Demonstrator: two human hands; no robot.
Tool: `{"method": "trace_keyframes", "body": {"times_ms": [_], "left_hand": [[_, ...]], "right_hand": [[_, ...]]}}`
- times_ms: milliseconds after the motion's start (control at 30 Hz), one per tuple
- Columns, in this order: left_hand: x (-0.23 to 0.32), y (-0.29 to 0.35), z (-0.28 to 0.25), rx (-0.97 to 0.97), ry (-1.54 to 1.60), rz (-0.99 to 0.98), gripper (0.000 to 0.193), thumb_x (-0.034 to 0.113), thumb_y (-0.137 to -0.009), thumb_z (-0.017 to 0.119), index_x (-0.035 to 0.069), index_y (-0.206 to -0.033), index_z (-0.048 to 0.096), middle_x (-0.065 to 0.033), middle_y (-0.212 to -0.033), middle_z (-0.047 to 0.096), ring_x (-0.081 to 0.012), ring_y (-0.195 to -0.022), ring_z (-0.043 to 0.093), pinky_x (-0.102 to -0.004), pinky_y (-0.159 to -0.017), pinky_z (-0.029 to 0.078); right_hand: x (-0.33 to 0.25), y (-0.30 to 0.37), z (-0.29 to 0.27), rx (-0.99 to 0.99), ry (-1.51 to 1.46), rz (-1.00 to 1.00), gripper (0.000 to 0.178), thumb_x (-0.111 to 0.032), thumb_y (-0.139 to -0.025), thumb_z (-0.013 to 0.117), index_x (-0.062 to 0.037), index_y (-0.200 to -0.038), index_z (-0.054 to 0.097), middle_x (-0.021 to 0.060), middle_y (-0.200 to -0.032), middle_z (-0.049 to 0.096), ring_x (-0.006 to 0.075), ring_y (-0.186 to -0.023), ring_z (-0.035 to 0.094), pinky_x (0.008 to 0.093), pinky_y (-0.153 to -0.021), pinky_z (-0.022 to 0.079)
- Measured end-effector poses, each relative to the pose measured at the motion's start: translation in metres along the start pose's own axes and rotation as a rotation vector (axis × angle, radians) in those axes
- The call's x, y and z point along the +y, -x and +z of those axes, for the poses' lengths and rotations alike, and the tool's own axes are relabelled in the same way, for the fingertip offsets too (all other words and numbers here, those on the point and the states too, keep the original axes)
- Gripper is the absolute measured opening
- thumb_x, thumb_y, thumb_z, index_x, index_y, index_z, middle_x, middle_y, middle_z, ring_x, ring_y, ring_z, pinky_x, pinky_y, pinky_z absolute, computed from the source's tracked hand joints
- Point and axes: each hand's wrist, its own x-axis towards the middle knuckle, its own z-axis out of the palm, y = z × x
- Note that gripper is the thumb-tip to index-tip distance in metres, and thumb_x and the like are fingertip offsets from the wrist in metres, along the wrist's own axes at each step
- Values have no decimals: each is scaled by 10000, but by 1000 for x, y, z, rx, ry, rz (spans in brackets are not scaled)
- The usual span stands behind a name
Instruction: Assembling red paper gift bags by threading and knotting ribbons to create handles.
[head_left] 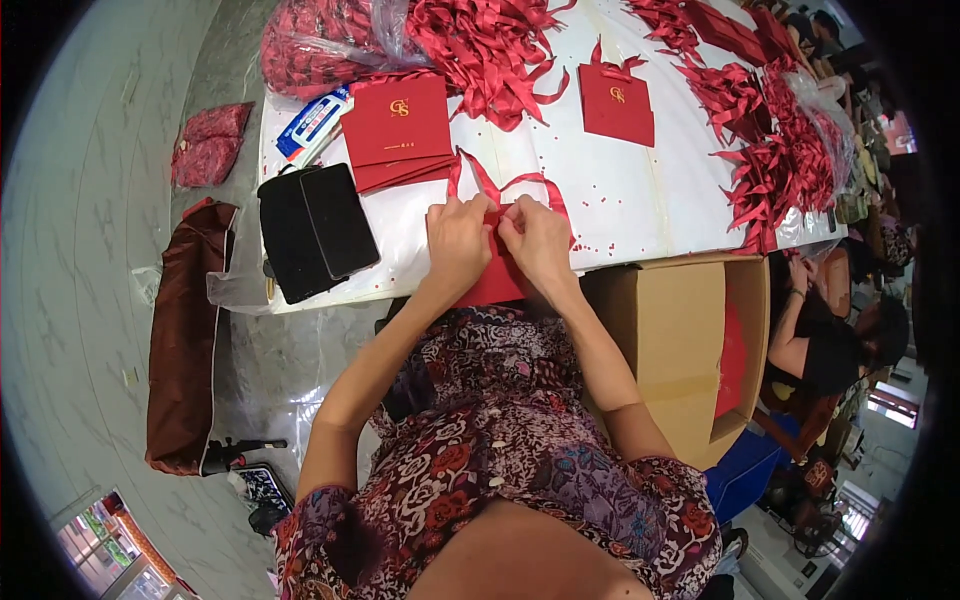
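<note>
A flat red paper bag lies at the table's near edge, right in front of me. My left hand is closed, its fingertips gripping the bag near its upper part. Close beside it, my right hand pinches the same bag, thumb and fingers pressed together. A red satin ribbon runs up from between the hands and loops out over the white table. My fingers hide where the ribbon meets the bag.
Left of my hands are stacked red bags, a black case and a blue-and-white packet. Ribbon piles lie farther back. Red bags with ribbons rest right; a cardboard box stands below. A person sits far right.
</note>
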Motion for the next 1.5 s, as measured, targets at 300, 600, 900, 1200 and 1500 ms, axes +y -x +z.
{"method": "trace_keyframes", "body": {"times_ms": [300,600,900,1200,1500], "left_hand": [[-7,-3,-11,-78,66,25,236,25,-750,684,97,-971,644,-67,-838,662,-273,-815,572,-388,-807,362],[-4,-9,-36,-132,64,179,205,19,-764,667,99,-953,654,-60,-848,604,-264,-835,566,-386,-806,367],[3,-15,-36,-84,40,291,128,102,-770,723,115,-880,657,-43,-838,574,-241,-831,559,-370,-797,355],[-16,-6,-28,-50,169,9,199,170,-729,793,102,-867,666,-44,-815,639,-247,-795,618,-387,-762,360],[-18,-27,-7,90,84,24,176,158,-769,777,75,-880,668,-61,-815,644,-241,-784,618,-383,-757,417]], "right_hand": [[2,-12,-12,-114,-99,14,247,-188,-778,783,-37,-824,592,128,-708,655,322,-648,646,418,-602,490],[29,-26,-23,-336,-400,126,251,-252,-855,744,-8,-800,722,67,-652,644,151,-537,553,330,-533,420],[48,-51,1,-516,-487,237,236,-195,-838,682,4,-715,708,9,-524,549,87,-491,449,302,-488,384],[39,-49,-31,-116,-282,162,307,-313,-861,718,-8,-894,731,104,-692,661,159,-626,622,332,-610,482],[12,-18,-65,-509,-69,126,247,-245,-859,749,-28,-807,642,54,-686,653,155,-666,630,333,-631,480]]}}
